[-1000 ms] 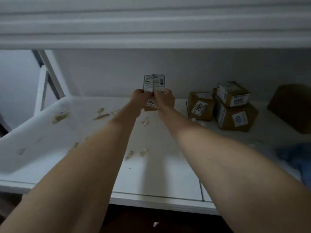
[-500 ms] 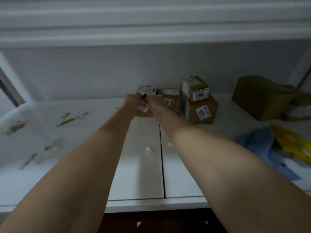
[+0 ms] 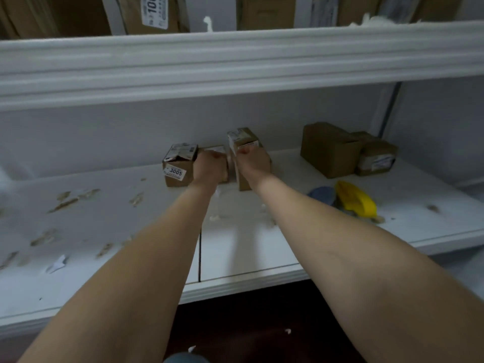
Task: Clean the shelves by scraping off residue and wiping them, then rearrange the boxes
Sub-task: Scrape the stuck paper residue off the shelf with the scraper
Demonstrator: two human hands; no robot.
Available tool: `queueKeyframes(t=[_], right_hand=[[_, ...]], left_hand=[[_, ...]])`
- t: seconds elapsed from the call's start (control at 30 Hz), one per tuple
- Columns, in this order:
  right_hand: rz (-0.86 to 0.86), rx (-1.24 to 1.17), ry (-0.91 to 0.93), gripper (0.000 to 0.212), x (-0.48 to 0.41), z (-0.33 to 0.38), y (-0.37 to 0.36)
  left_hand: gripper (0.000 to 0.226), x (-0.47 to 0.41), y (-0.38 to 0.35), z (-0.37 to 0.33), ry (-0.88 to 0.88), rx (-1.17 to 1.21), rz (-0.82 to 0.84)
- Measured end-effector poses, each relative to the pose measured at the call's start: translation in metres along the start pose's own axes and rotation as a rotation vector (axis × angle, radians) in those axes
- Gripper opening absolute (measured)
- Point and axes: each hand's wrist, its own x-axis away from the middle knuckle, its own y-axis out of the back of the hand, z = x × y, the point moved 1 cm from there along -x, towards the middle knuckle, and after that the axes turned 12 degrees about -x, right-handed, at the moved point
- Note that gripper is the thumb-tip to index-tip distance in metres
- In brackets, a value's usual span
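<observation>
Here, the white shelf [image 3: 248, 247], flecked with brown residue [image 3: 65, 203], is being reached across. Farther in, a small cardboard box [image 3: 217, 150] is seemingly being gripped by the curled left hand [image 3: 209, 166], just beside the box labelled 3005 [image 3: 178, 167]. The stacked boxes [image 3: 243, 138] are being clasped by the right hand [image 3: 253, 163].

Matt brown cardboard boxes [image 3: 179, 166] with paper labels stand on a smooth white-painted shelf [image 3: 104, 263].

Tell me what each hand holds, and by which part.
The left hand grips the middle box at its front top edge; the right hand grips the two-box stack at its front.
</observation>
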Motion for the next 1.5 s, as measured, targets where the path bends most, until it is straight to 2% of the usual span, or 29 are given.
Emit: queueKeyframes(t=[0.17, 0.23, 0.3, 0.43, 0.5, 0.57, 0.63, 0.73, 0.8, 0.87, 0.9, 1.0, 1.1, 1.17, 1.3, 1.5], right_hand=[[-0.088, 0.106, 0.006, 0.030, -0.002, -0.008, 0.069], [-0.115, 0.205, -0.003, 0.032, -0.007, -0.016, 0.098], [-0.154, 0.336, -0.027, 0.038, -0.010, -0.027, 0.129], [-0.214, 0.577, -0.222, 0.051, -0.008, -0.053, 0.186], [-0.143, 0.691, -0.306, 0.053, -0.008, -0.068, 0.203], [-0.038, 0.709, -0.383, 0.045, -0.005, -0.082, 0.207], [0.029, 0.688, -0.401, 0.031, -0.006, -0.094, 0.205], [0.017, 0.555, -0.363, 0.032, -0.006, -0.103, 0.203], [-0.012, 0.471, -0.343, 0.028, -0.005, -0.107, 0.204], [-0.076, 0.371, -0.326, 0.015, -0.007, -0.112, 0.207], [-0.114, 0.305, -0.316, 0.016, -0.009, -0.113, 0.210], [-0.250, 0.134, -0.291, 0.039, -0.013, -0.113, 0.228], [-0.339, 0.068, -0.269, 0.030, -0.025, -0.115, 0.253], [-0.367, 0.112, -0.299, 0.021, -0.035, -0.122, 0.271], [-0.440, 0.335, -0.348, 0.030, -0.043, -0.130, 0.307], [-0.363, 0.614, -0.393, 0.032, -0.068, -0.153, 0.322]], left_hand=[[0.019, 0.047, -0.046, -0.049, -0.144, -0.019, 0.260], [0.031, 0.062, -0.070, -0.066, -0.176, -0.090, 0.399], [0.055, 0.075, -0.093, -0.079, -0.203, -0.159, 0.477], [0.091, 0.087, -0.139, -0.088, -0.334, -0.335, 0.567], [0.098, 0.090, -0.156, -0.089, -0.417, -0.539, 0.607], [0.095, 0.092, -0.167, -0.091, -0.478, -0.654, 0.641], [0.094, 0.091, -0.176, -0.089, -0.493, -0.720, 0.638], [0.094, 0.086, -0.181, -0.084, -0.473, -0.766, 0.587], [0.075, 0.083, -0.184, -0.081, -0.487, -0.770, 0.541], [0.048, 0.081, -0.187, -0.082, -0.531, -0.758, 0.433], [0.040, 0.080, -0.187, -0.084, -0.536, -0.736, 0.364], [0.043, 0.070, -0.183, -0.094, -0.475, -0.706, 0.218], [0.050, 0.061, -0.181, -0.102, -0.444, -0.692, 0.143], [0.050, 0.059, -0.184, -0.103, -0.447, -0.699, 0.119], [0.053, 0.050, -0.201, -0.101, -0.434, -0.728, 0.131], [0.039, 0.023, -0.229, -0.088, -0.416, -0.759, 0.234]])
